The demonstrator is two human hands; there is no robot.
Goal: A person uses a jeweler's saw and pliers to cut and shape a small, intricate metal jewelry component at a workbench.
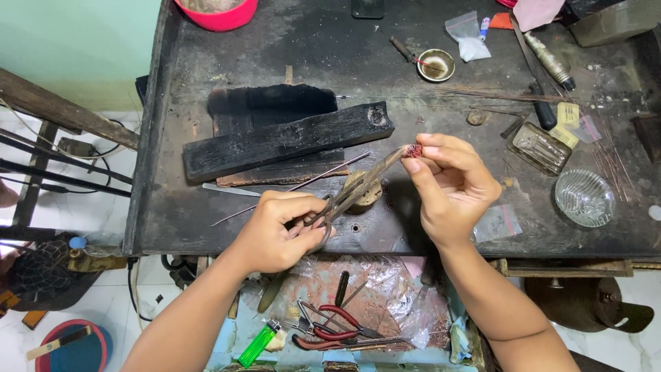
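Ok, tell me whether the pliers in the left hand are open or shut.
Shut: the pliers tips meet on the small red piece that the right hand pinches.

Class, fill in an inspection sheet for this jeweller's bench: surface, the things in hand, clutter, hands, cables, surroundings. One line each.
Surface: dark, scorched workbench, worn and stained.
Things in hand: metal shears in the left hand; small reddish piece pinched by the right hand, at the shears' tips.
Clutter: charred wooden block, brass bowl, glass dish, thin wire rods, plastic bags; pliers and green lighter in the tray below.
Hands: both bare, both gripping.
Cables: black cables left of the bench.
Surroundings: white tiled floor, red bowl.
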